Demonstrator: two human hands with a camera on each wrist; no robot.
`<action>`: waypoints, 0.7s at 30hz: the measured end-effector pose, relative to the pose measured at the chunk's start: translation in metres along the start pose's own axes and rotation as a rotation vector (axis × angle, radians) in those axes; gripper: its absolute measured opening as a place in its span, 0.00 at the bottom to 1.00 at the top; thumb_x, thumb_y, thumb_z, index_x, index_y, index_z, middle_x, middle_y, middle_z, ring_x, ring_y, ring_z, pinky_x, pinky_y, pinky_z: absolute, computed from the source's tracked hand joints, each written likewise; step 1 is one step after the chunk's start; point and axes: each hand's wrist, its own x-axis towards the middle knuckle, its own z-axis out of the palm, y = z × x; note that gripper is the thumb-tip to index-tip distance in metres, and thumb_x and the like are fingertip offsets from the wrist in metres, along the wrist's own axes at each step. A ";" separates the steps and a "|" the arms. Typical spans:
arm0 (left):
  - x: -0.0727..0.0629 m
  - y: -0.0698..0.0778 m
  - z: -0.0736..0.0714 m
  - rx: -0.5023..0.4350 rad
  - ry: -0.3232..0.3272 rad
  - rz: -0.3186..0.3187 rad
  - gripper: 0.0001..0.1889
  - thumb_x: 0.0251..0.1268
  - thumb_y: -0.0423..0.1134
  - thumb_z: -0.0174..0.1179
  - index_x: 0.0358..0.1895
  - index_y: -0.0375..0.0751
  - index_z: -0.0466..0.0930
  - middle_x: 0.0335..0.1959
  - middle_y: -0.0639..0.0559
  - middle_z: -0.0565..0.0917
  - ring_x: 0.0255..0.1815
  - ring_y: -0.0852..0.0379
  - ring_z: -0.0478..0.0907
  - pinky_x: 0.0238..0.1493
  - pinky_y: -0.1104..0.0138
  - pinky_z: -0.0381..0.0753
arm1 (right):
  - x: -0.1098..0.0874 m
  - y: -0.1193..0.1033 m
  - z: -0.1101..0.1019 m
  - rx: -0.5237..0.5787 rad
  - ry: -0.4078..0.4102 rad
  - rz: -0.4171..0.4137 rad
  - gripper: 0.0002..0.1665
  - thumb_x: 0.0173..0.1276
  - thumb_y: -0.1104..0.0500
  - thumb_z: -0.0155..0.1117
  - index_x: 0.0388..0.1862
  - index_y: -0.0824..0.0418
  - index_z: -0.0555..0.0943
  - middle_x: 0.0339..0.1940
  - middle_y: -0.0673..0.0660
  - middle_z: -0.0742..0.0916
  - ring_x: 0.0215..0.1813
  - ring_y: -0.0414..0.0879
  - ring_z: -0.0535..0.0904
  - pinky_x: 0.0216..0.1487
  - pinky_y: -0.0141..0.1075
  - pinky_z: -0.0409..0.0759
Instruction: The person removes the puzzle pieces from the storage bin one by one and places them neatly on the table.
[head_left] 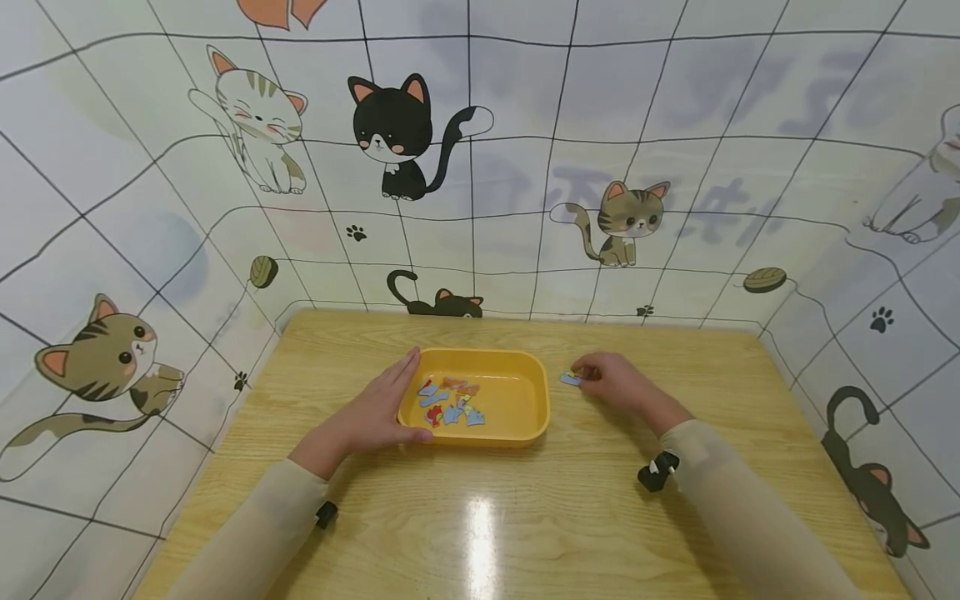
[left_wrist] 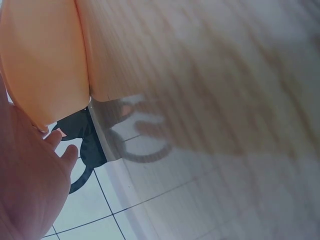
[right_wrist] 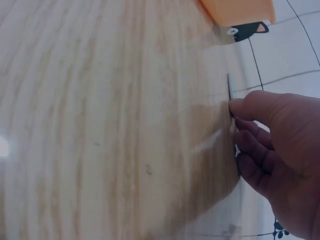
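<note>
White wall covering with black grid lines and cartoon cats (head_left: 513, 233) surrounds a pale, glossy wood-grain table (head_left: 570, 517). From where I stand, a shallow, rounded yellow tray (head_left: 517, 404) sits near the table's far side, with small, flat, irregular blue, red, orange and yellow pieces (head_left: 452, 413) scattered mostly in its left half. The person's left hand (head_left: 375, 410) lies spread against the tray's left end, thumb at the near edge, fingers toward the far corner. Just beyond the tray's right end, the right hand (head_left: 618, 385) pinches a thin light-blue piece (head_left: 569, 379) between thumb and fingers; whether it touches the wood, I can't tell.
</note>
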 end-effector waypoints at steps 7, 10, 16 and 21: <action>0.001 -0.002 0.001 -0.005 0.000 -0.001 0.76 0.57 0.84 0.67 0.93 0.41 0.35 0.94 0.50 0.38 0.93 0.43 0.42 0.88 0.43 0.51 | -0.001 0.003 -0.002 0.070 -0.005 -0.001 0.17 0.78 0.64 0.72 0.62 0.69 0.87 0.45 0.54 0.91 0.47 0.48 0.84 0.54 0.49 0.84; 0.001 -0.001 0.001 -0.011 0.005 0.000 0.76 0.57 0.83 0.68 0.93 0.40 0.35 0.94 0.49 0.39 0.93 0.42 0.42 0.88 0.42 0.51 | -0.001 0.002 -0.003 0.072 -0.012 0.005 0.17 0.78 0.65 0.72 0.62 0.69 0.87 0.45 0.54 0.90 0.47 0.48 0.84 0.55 0.48 0.84; 0.002 0.000 -0.001 -0.018 -0.002 -0.015 0.76 0.56 0.83 0.69 0.93 0.41 0.36 0.94 0.49 0.40 0.93 0.42 0.42 0.88 0.41 0.51 | -0.002 0.002 -0.004 0.077 -0.019 0.024 0.19 0.77 0.63 0.73 0.63 0.69 0.87 0.47 0.55 0.90 0.50 0.50 0.84 0.57 0.51 0.84; 0.001 0.002 -0.003 -0.039 -0.003 -0.025 0.77 0.55 0.82 0.71 0.93 0.40 0.36 0.94 0.48 0.40 0.93 0.41 0.42 0.88 0.42 0.51 | -0.002 -0.003 -0.004 0.032 0.032 0.015 0.19 0.77 0.61 0.76 0.62 0.67 0.88 0.48 0.57 0.89 0.49 0.51 0.84 0.54 0.50 0.84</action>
